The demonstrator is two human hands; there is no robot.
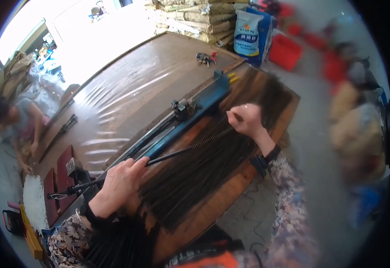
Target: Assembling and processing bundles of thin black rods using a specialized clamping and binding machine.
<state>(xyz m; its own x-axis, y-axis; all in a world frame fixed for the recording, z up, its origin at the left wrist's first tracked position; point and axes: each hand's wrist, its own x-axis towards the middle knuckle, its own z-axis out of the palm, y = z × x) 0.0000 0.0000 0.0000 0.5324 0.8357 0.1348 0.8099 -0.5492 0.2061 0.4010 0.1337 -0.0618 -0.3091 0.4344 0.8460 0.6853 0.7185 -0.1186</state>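
Observation:
My left hand [122, 182] is closed around a long thin black rod [170, 154] that slants across the bench. Toward its upper right end the rod carries a dark coil spring [210, 137]. At that end my right hand [247, 119] has its fingers curled in a pinch; the spring runs in under them, and the fingertips are partly hidden. Below the rod, a thick bundle of black rods [204, 178] lies on a brown wooden board [230, 190]. Just beyond stands a long blue bench fixture [168, 127] with a small metal clamp block [180, 108].
A plastic-covered table [128, 76] spreads behind the fixture, with keys [206, 58] on it. Another person [21, 120] sits at far left. Stacked sacks [195, 20], a white-and-blue bag [247, 33] and a red crate [285, 52] stand at the back.

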